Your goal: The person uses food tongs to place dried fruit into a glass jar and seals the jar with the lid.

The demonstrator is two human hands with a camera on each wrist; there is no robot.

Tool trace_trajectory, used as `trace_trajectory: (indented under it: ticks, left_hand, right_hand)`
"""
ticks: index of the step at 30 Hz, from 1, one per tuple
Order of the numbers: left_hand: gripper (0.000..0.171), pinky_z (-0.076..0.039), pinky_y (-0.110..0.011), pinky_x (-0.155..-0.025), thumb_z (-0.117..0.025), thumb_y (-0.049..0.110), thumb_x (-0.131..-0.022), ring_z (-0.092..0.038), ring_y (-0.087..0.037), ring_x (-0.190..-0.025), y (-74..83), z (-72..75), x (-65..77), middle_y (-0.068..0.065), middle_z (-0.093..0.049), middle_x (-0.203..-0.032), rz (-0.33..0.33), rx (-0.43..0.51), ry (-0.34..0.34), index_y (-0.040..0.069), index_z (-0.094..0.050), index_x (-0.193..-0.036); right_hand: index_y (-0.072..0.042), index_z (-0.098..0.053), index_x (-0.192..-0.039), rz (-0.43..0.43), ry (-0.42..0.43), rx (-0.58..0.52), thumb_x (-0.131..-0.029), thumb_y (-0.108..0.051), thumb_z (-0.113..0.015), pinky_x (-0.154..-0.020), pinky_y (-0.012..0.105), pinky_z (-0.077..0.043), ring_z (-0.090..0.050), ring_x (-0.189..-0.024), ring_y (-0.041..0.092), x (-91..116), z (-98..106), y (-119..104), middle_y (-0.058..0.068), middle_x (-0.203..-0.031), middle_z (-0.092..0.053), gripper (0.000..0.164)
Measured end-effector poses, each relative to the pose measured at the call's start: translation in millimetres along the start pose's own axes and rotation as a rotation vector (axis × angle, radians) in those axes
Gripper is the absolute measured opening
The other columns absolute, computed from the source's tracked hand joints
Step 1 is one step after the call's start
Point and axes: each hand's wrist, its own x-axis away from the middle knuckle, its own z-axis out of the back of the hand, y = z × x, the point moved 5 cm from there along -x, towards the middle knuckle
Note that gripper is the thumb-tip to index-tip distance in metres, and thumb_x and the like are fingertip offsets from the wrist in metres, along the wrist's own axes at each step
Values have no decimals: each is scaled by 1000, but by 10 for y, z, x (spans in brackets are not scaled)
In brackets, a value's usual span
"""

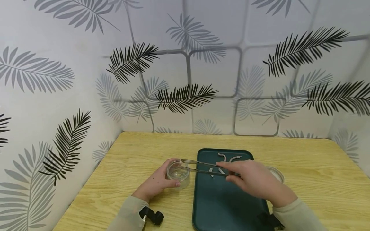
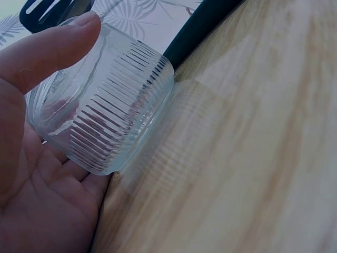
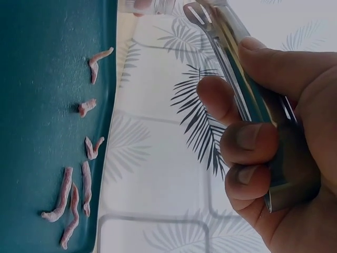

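Observation:
My left hand (image 1: pixel 157 183) grips a small clear glass jar (image 1: pixel 182 183), fingers behind it and thumb at the front. In the left wrist view the jar (image 2: pixel 124 100) shows ribbed sides, its base at the wooden table. My right hand (image 1: pixel 257 178) holds metal tongs (image 1: pixel 202 163) that point left, their slotted tips (image 2: pixel 50 13) over the jar's mouth. The tong arms stand apart at the tips. Below the tongs, several pale pinkish strips (image 3: pixel 66 192) of what looks like raw meat lie on a dark green tray (image 1: pixel 225 205).
The tray lies right of the jar on the wood-grain table (image 1: pixel 150 147). A round clear-rimmed dish or lid (image 1: pixel 277 173) sits beyond the tray's right edge, partly hidden by my right hand. Leaf-patterned wall (image 1: pixel 214 73) rises behind the table.

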Motion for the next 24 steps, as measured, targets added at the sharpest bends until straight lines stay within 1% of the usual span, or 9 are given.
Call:
trace_trajectory:
  ticks: [3, 5, 9, 12, 16, 19, 24]
  left_hand:
    - [80, -36, -47, -108, -81, 16, -88, -48, -29, -134, 5, 2, 1, -7, -45, -152, -3, -5, -1, 21, -36, -154]
    - [80, -34, -48, -110, -81, 16, -88, -46, -28, -136, 10, 0, 0, -7, -44, -153, -5, -9, -1, 20, -35, -154]
    - [80, -32, -49, -111, -81, 16, -88, -46, -29, -136, 9, -1, 2, -8, -44, -153, -3, -15, 2, 20, -35, -154]
    - [80, -32, -50, -111, -81, 16, -89, -47, -29, -135, 7, -4, 3, -10, -45, -153, -1, -16, 1, 18, -35, -154]
    - [81, -32, -49, -111, -80, 16, -89, -46, -29, -136, 18, -11, 9, -10, -44, -153, 1, -11, 0, 16, -33, -155]
    - [81, -32, -49, -111, -80, 16, -89, -46, -29, -137, 28, -14, 14, -10, -43, -154, 3, -9, -1, 16, -33, -155]
    - [80, -31, -50, -112, -80, 16, -89, -45, -29, -137, 39, -13, 14, -10, -43, -154, 0, -11, -1, 18, -34, -154]
  right_hand:
    - [-27, -56, -147, -20, 0, 8, -96, -25, -72, -59, 26, -41, -46, -62, -4, -1, 8, 50, -22, -85, -59, 54]
    - [-26, -56, -147, -36, 5, 24, -96, -25, -72, -60, 26, -41, -46, -63, -3, 3, 14, 85, -22, -85, -59, 53]
    - [-22, -57, -146, -70, 7, 42, -95, -26, -72, -61, 26, -43, -51, -69, -5, 24, 21, 164, -19, -93, -64, 53]
    - [-20, -57, -146, -96, 6, 43, -95, -26, -72, -60, 26, -44, -53, -69, -5, 42, 24, 238, -16, -96, -67, 54]
    - [-20, -55, -148, -132, -9, 41, -95, -27, -72, -58, 27, -41, -49, -63, -4, 57, 24, 348, -16, -92, -66, 55]
    - [-20, -55, -148, -161, -14, 38, -96, -28, -71, -58, 28, -41, -46, -58, -2, 75, 30, 429, -15, -90, -66, 55]
    - [-21, -53, -149, -207, -12, 22, -97, -29, -69, -58, 31, -41, -47, -56, -1, 126, 53, 565, -14, -93, -68, 55]
